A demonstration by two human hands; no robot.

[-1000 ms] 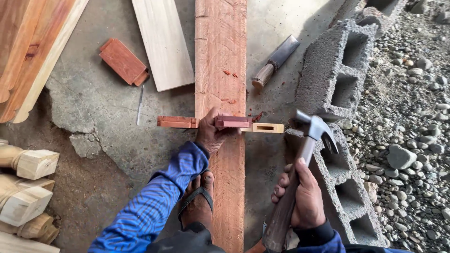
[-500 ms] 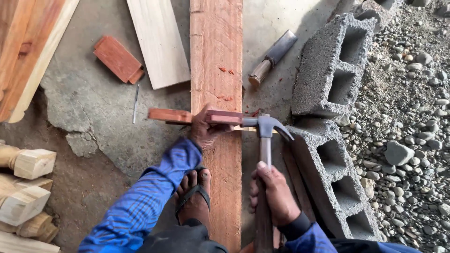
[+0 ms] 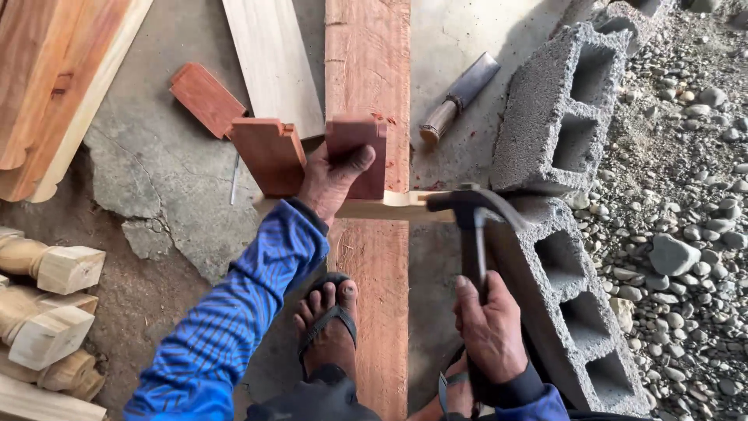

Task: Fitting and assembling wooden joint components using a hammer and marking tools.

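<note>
Two hands busy: my left hand (image 3: 331, 178) grips the reddish-brown jointed wooden piece (image 3: 312, 156) mid-frame, my right hand (image 3: 489, 331) is wrapped around the steel claw hammer (image 3: 467, 214).

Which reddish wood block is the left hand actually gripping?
The upright block standing on the long plank, under the left hand. The neighbouring block stands just left, ungripped; the third lies flat on concrete.
</note>
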